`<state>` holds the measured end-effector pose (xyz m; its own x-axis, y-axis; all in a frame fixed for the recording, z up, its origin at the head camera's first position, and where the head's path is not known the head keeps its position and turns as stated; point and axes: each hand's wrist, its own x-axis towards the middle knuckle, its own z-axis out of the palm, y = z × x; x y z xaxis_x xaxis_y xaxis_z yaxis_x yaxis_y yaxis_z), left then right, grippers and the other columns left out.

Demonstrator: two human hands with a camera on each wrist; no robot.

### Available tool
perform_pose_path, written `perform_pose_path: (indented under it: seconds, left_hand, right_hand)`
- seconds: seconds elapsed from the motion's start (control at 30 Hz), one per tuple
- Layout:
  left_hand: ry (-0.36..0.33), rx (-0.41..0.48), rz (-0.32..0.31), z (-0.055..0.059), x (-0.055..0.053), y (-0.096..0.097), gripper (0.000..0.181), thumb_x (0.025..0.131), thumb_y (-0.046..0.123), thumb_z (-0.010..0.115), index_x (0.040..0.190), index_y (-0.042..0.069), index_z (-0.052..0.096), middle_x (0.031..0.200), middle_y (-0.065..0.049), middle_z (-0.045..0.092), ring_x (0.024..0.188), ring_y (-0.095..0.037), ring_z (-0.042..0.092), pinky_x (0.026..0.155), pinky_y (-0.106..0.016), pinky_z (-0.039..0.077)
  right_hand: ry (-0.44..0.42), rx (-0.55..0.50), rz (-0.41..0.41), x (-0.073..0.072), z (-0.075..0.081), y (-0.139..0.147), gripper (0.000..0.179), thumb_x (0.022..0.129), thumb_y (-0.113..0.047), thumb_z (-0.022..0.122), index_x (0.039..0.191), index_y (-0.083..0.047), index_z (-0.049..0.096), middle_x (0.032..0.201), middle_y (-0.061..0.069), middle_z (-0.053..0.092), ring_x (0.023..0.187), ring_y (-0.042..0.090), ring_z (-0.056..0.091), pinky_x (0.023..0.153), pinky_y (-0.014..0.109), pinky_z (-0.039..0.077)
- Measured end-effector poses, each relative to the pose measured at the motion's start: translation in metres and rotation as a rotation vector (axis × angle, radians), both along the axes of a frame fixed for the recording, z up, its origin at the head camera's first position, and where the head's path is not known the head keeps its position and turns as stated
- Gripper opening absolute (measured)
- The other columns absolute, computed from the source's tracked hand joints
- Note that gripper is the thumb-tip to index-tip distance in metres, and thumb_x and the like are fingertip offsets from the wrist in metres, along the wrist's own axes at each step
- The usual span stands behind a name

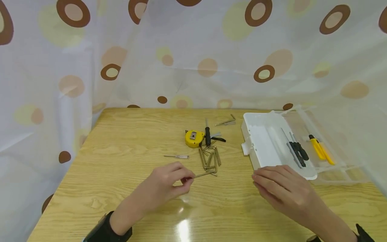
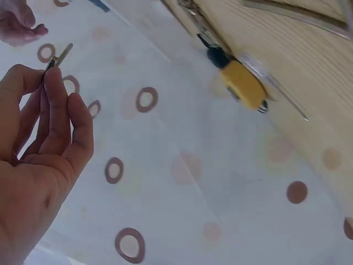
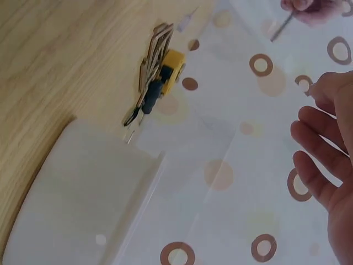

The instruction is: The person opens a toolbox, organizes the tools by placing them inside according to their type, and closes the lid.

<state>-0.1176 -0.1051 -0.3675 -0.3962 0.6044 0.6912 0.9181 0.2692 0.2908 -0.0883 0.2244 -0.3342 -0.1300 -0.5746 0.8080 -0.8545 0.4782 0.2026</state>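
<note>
the left hand (image 1: 167,185) pinches a thin hex key (image 1: 203,174) by its near end, just above the tabletop (image 1: 127,141) beside a pile of hex keys (image 1: 210,158). the right hand (image 1: 282,188) lies with fingers relaxed and straight, holding nothing, at the near corner of the white tool case (image 1: 260,141).

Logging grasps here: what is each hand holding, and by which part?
The left hand pinches a hex key by one end, between its fingers. The right hand holds nothing.
</note>
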Motion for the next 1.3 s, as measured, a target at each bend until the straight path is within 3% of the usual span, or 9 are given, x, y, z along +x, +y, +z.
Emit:
perform_pose_path:
  seconds: [0.13,0.33,0.5,0.6,0.7,0.87,1.03,1.17,1.3]
  left_hand:
    - [0.059,0.009,-0.051,0.01,0.017,0.018,0.02,0.079,-0.005,0.077,0.092,0.01,0.074,0.088,0.003,0.071,0.073,-0.001,0.065,0.07,-0.002,0.047]
    - [0.039,-0.024,-0.054,0.011,0.027,0.025,0.016,0.084,0.0,0.075,0.094,0.013,0.074,0.091,0.006,0.071,0.075,0.0,0.064,0.072,-0.001,0.046]
    - [-0.208,-0.073,-0.04,-0.006,0.007,0.017,0.012,0.088,-0.002,0.073,0.097,0.005,0.076,0.092,-0.002,0.074,0.077,-0.003,0.067,0.073,-0.006,0.052]
    - [-0.429,-0.146,0.053,-0.019,-0.014,0.008,0.009,0.09,0.0,0.072,0.098,0.002,0.077,0.092,-0.006,0.076,0.079,-0.006,0.069,0.073,-0.014,0.056]
    - [-0.531,-0.24,0.16,-0.031,-0.028,0.001,0.009,0.093,0.004,0.071,0.098,0.003,0.078,0.091,-0.005,0.077,0.078,-0.005,0.067,0.071,-0.017,0.056]
    - [-0.482,-0.357,0.25,-0.046,-0.041,-0.006,0.007,0.092,0.004,0.072,0.094,0.003,0.078,0.087,-0.005,0.076,0.075,-0.007,0.063,0.068,-0.019,0.052]
    - [-0.439,-0.467,0.327,-0.052,-0.048,-0.01,0.005,0.092,0.006,0.073,0.092,0.006,0.078,0.085,-0.003,0.074,0.073,-0.007,0.06,0.065,-0.021,0.05]
    - [-0.414,-0.527,0.372,-0.046,-0.053,-0.01,0.004,0.093,0.009,0.073,0.092,0.008,0.077,0.084,-0.003,0.071,0.071,-0.008,0.058,0.061,-0.02,0.049]
    - [-0.315,-0.553,0.422,-0.036,-0.069,-0.009,0.011,0.092,0.01,0.075,0.102,0.005,0.075,0.091,-0.008,0.069,0.071,-0.015,0.062,0.059,-0.025,0.052]
  right_hand:
    - [0.034,0.019,0.107,0.005,0.002,-0.015,0.028,0.105,-0.014,0.058,0.09,0.0,0.077,0.087,0.011,0.077,0.076,0.024,0.071,0.069,0.028,0.054]
    - [0.013,0.044,0.119,0.011,0.0,-0.021,0.026,0.105,-0.015,0.058,0.092,-0.002,0.077,0.088,0.009,0.077,0.077,0.023,0.072,0.069,0.029,0.054]
    - [0.013,0.055,0.111,0.01,-0.001,-0.019,0.028,0.105,-0.014,0.057,0.089,-0.002,0.076,0.087,0.009,0.077,0.076,0.023,0.071,0.067,0.03,0.053]
    - [0.007,0.066,0.096,0.009,-0.002,-0.017,0.029,0.105,-0.014,0.055,0.089,-0.002,0.075,0.087,0.009,0.076,0.076,0.023,0.071,0.067,0.03,0.052]
    - [-0.005,0.076,0.083,0.011,-0.006,-0.014,0.03,0.106,-0.014,0.054,0.089,-0.003,0.076,0.088,0.008,0.076,0.076,0.022,0.071,0.067,0.03,0.053]
    - [-0.008,0.076,0.083,0.011,-0.011,-0.01,0.03,0.106,-0.013,0.054,0.087,-0.002,0.075,0.087,0.008,0.076,0.076,0.022,0.07,0.068,0.029,0.052]
    - [-0.025,0.077,0.077,0.011,-0.013,-0.008,0.03,0.106,-0.013,0.053,0.088,-0.002,0.075,0.087,0.008,0.076,0.077,0.021,0.07,0.07,0.029,0.052]
    - [-0.031,0.083,0.068,0.012,-0.014,-0.006,0.031,0.106,-0.013,0.053,0.088,-0.002,0.075,0.088,0.007,0.076,0.077,0.021,0.07,0.07,0.029,0.052]
    - [-0.036,0.081,0.061,0.012,-0.013,-0.005,0.032,0.106,-0.014,0.052,0.088,-0.002,0.075,0.087,0.007,0.076,0.077,0.022,0.07,0.069,0.029,0.052]
